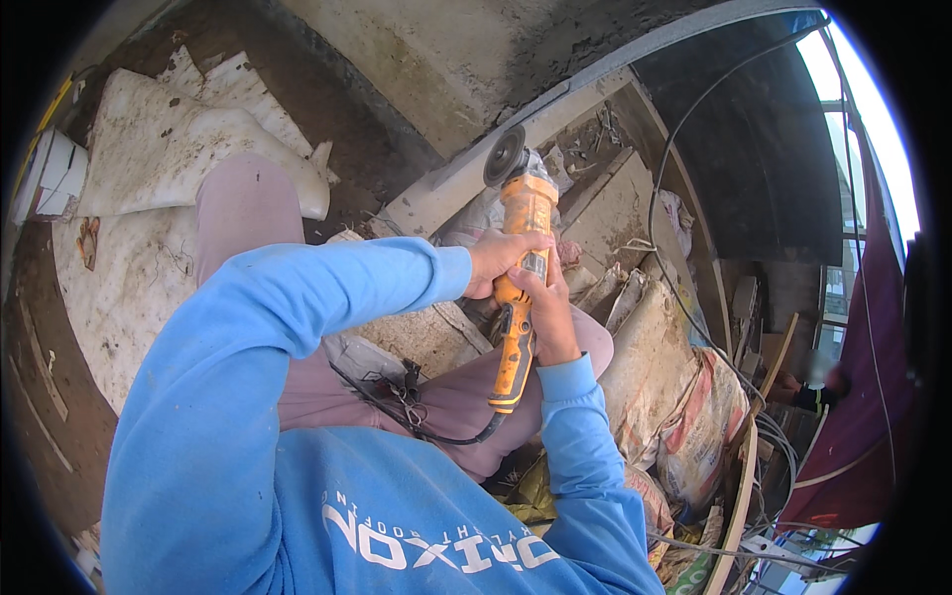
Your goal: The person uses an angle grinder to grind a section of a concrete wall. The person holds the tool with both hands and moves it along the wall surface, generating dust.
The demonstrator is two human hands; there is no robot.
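Both my hands hold a yellow angle grinder (529,203) with its disc end pointing away from me. My left hand (498,260) wraps the body from the left, its thumb lying across the middle. From the right, my right hand (553,307) grips the lower body, thumb on the near side. A dark round disc (505,156) sits on the grinder's head at the far end, close to a pale ledge (446,193). The black cord (451,439) leaves the handle's bottom and loops left over my leg. Some of the fingers are hidden behind the tool.
Dirty white sheets (198,139) lie on the floor at the left. To the right are filled sacks (650,367), broken boards (625,213) and rubble. A thin black cable (662,178) hangs down on the right, near a wooden strip (739,496). A person's hand (788,382) shows at far right.
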